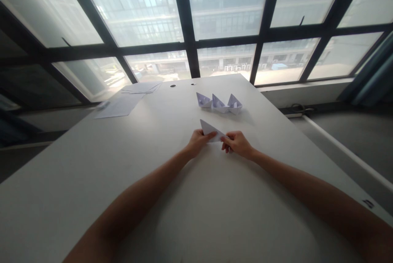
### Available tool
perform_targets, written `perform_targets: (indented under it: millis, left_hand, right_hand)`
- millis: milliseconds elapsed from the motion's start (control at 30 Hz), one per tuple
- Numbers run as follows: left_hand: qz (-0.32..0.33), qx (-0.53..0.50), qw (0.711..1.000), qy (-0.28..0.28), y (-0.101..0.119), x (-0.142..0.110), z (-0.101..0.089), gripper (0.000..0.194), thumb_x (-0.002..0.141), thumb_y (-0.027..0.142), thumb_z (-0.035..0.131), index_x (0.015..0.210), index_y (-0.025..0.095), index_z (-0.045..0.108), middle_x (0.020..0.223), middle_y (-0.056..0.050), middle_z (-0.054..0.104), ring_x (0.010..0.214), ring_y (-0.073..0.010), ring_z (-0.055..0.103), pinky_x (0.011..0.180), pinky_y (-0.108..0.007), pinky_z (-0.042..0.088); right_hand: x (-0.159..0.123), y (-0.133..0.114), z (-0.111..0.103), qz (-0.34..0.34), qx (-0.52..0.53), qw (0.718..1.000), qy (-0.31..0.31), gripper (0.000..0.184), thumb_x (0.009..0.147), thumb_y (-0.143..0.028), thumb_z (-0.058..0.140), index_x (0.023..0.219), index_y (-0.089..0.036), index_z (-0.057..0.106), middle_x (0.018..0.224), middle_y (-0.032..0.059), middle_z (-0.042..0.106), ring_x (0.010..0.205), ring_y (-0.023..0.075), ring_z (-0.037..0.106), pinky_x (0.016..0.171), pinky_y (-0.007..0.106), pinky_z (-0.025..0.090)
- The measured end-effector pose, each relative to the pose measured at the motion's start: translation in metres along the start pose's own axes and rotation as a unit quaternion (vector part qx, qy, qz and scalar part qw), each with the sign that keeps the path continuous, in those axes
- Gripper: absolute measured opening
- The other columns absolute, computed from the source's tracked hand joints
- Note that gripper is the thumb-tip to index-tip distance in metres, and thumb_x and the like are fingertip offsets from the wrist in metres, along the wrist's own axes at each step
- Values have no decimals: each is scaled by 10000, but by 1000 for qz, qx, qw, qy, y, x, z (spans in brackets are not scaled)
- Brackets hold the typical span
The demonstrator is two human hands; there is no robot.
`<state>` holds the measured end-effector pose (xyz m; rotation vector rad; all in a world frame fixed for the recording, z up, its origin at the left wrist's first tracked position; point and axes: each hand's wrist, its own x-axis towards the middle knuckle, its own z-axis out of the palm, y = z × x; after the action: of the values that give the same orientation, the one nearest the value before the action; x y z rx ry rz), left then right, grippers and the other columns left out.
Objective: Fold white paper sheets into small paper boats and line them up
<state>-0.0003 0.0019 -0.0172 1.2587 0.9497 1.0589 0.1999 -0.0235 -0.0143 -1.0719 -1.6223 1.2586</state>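
Note:
A folded sheet of white paper point(211, 129), triangular with a sharp corner pointing up and left, is held between my two hands just above the table. My left hand point(199, 142) grips its left side, thumb laid across the front face. With thumb and fingers closed, my right hand point(237, 144) pinches the lower right corner. The fingers behind the paper are hidden. Beyond my hands stand 3 folded paper boats, a left one point(204, 101), a middle one point(220, 105) and a right one point(235, 105), close together in a row.
The white table point(129, 165) stretches from me to the windows point(227, 5). Flat sheets of white paper point(121, 105) lie at its far left. Two small dark spots, one a round hole point(172, 86), mark the far end. A blue curtain point(368, 77) hangs at right.

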Motion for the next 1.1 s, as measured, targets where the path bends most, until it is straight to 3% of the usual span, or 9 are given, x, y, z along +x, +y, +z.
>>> perform_targets:
  millis: [300, 433, 633, 800, 900, 1100]
  left_hand:
    - [4, -124, 986, 112, -2, 7, 2, 463, 597, 443, 905, 829, 78, 742, 871, -120, 738, 757, -196, 666, 768, -332, 520]
    - [-12, -81, 994, 77, 2, 2, 3, 456, 626, 464, 885, 814, 72, 748, 821, -110, 734, 687, -178, 648, 669, -293, 506]
    - [-16, 23, 999, -18, 7, -10, 6, 428, 686, 496, 835, 762, 85, 745, 707, -67, 698, 563, -142, 591, 527, -241, 414]
    - [-9, -44, 998, 42, 6, -2, 5, 408, 663, 499, 847, 747, 115, 739, 670, -34, 665, 553, -114, 546, 514, -225, 390]
    - [21, -100, 991, 82, 4, 5, 4, 374, 624, 453, 882, 770, 134, 751, 753, -40, 691, 648, -113, 577, 607, -219, 441]
    - [23, -83, 994, 74, 2, 4, 5, 361, 653, 453, 868, 787, 139, 750, 769, -40, 689, 684, -121, 585, 665, -239, 462]
  right_hand:
    - [5, 4, -5, -2, 43, 997, 59, 396, 847, -512, 591, 684, -151, 609, 545, 44, 655, 392, 110, 539, 355, 200, 319]
    - [6, 6, -8, -14, 59, 993, 102, 463, 880, -587, 539, 730, -156, 615, 586, 41, 663, 427, 114, 557, 373, 203, 336]
    - [2, 5, -4, -49, -10, 999, -10, 435, 818, -545, 665, 639, -150, 633, 567, 35, 655, 468, 108, 551, 466, 214, 408]
    - [-1, 2, -6, -22, -47, 997, -52, 357, 828, -452, 638, 632, -154, 618, 538, 14, 629, 442, 103, 530, 441, 207, 379]
    - [0, 2, -8, -10, -60, 995, -82, 310, 817, -401, 625, 628, -156, 603, 526, -2, 606, 440, 103, 520, 431, 204, 359]
    - [2, 1, -9, -46, -89, 990, -104, 243, 801, -337, 622, 643, -153, 610, 538, -28, 557, 481, 89, 461, 463, 203, 315]
